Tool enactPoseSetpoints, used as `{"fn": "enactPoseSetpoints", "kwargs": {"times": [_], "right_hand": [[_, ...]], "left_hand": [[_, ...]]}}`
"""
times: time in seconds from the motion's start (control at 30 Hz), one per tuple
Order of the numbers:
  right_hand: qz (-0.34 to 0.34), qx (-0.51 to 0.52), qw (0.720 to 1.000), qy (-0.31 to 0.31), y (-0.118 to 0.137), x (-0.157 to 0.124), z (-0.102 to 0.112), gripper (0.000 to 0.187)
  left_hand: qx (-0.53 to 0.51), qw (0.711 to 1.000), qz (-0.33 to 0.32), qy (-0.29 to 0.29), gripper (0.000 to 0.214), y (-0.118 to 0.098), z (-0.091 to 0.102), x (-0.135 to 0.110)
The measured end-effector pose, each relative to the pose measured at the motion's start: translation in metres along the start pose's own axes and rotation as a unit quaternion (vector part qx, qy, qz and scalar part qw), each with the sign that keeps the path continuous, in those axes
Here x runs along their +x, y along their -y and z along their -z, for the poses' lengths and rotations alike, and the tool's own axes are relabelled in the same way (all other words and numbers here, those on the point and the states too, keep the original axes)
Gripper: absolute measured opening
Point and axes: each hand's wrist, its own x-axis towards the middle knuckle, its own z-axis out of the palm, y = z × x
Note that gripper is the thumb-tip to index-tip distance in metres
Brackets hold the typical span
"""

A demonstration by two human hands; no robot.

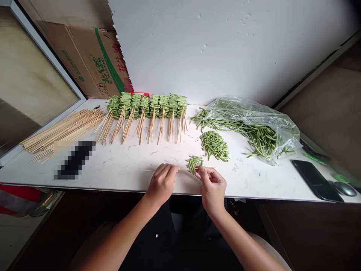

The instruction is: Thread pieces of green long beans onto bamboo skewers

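Observation:
My left hand (163, 181) is closed round a thin wooden skewer (184, 169), which lies nearly level just above the table's front edge. Several cut green beans (191, 166) are threaded side by side on it, between my two hands. At their right, my right hand (213, 184) pinches a cut green bean at the skewer; the fingers partly hide it. A few loose bean pieces (196, 159) lie right behind the threaded ones. Farther back is a pile of cut beans (214, 146).
Finished bean skewers (153, 106) stand stacked in a row at the back, sticks toward me. Bare skewers (63, 130) lie left, beside a blurred dark object (76, 161). Right are long beans (262, 139) in a plastic bag (284, 126), a phone (316, 180) and a mouse (344, 189).

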Motion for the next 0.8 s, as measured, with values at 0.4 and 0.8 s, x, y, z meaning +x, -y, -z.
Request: {"fn": "enactPoseSetpoints", "kwargs": {"times": [0.4, 0.8], "right_hand": [[-0.020, 0.015, 0.998, 0.055, -0.002, -0.008, -0.004, 0.022], [-0.047, 0.074, 0.989, 0.120, 0.008, 0.002, 0.004, 0.033]], "left_hand": [[-0.011, 1.000, -0.001, -0.009, 0.045, -0.008, 0.001, 0.004], [-0.059, 0.996, 0.067, -0.020, 0.051, 0.002, 0.003, 0.002]]}}
